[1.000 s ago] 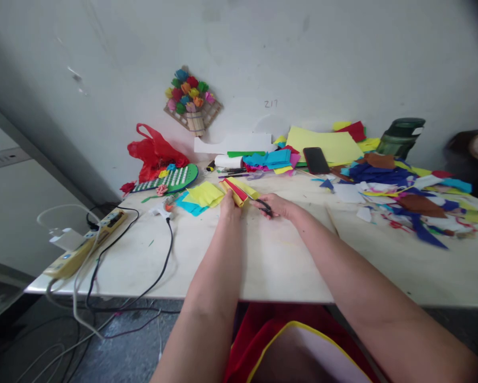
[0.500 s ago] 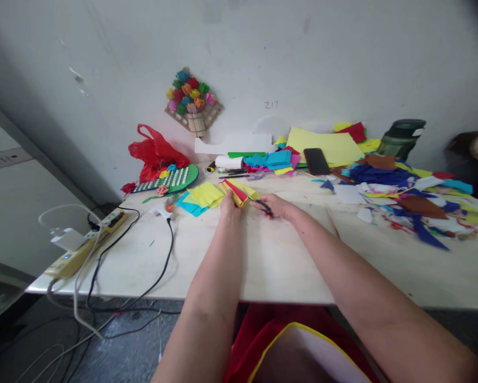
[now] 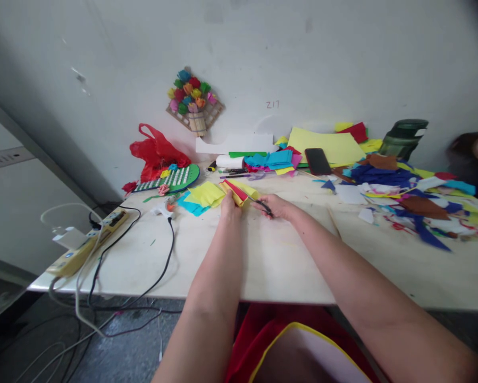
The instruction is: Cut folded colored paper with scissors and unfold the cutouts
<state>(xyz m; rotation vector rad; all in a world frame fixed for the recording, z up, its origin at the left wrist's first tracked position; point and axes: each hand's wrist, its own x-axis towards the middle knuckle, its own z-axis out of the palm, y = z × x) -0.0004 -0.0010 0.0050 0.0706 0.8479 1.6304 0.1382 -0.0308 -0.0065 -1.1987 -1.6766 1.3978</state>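
Observation:
My left hand (image 3: 231, 205) is closed on a folded piece of red and yellow paper (image 3: 237, 192), held just over the white table (image 3: 278, 260). In my right hand (image 3: 276, 206) is a pair of scissors (image 3: 265, 207) with dark handles. Their blades point left and reach the right side of the folded paper; whether they are cutting into it I cannot tell. Beside my left hand lie loose yellow sheets (image 3: 207, 194), with blue paper (image 3: 193, 206) partly under them.
A white glue gun (image 3: 162, 209) with a black cord and a yellow power strip (image 3: 73, 255) lie left. Behind are a red plastic bag (image 3: 151, 151), a green decorated board (image 3: 186, 180) and a phone (image 3: 317, 161). Paper scraps (image 3: 422, 205) and a bottle (image 3: 403, 138) are at right.
The whole view has shifted slightly. Both hands, the folded paper and the scissors keep nearly the same positions.

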